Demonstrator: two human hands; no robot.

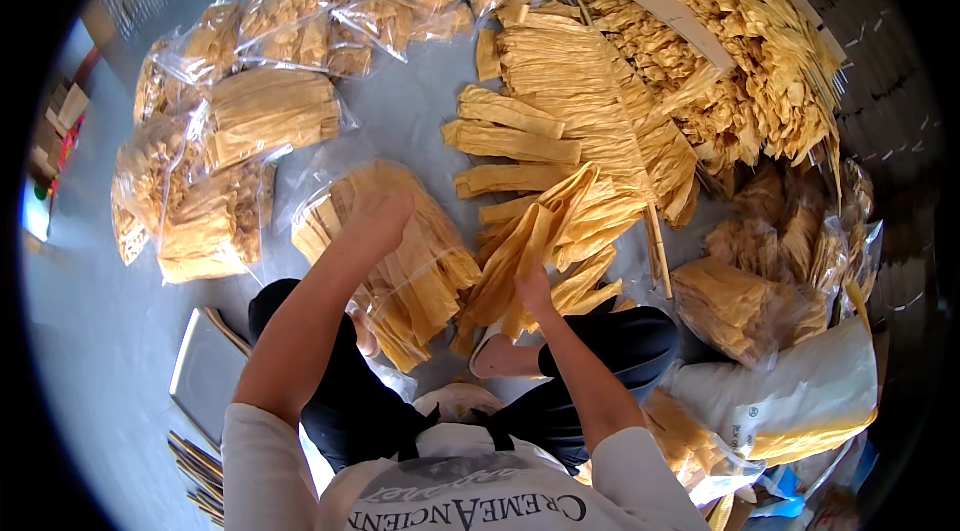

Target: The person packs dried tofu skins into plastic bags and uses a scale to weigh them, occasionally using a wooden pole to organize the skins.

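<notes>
My right hand [533, 286] is closed round a folded, yellow, wrinkled strip of what looks like dried tofu skin [540, 231], which stands up above it. My left hand [386, 216] looks closed, its fingers bent down over a clear plastic bag [320, 181]; what they grip is hidden. Inside and at the mouth of this bag lies a bundle of tofu-skin strips [425, 306], spread between my legs. Beyond my right hand, more folded strips [510, 141] rest against a broad pleated sheet [575, 81] hanging over a thin pole [655, 241].
Filled clear bags [270, 116] curve along the left and far side of the grey floor. At the far right rises a big heap of sheets [750, 91], a cardboard strip [660, 6] across it. Bagged bundles [740, 306] and a white sack [800, 386] sit right; a grey panel [205, 371] left.
</notes>
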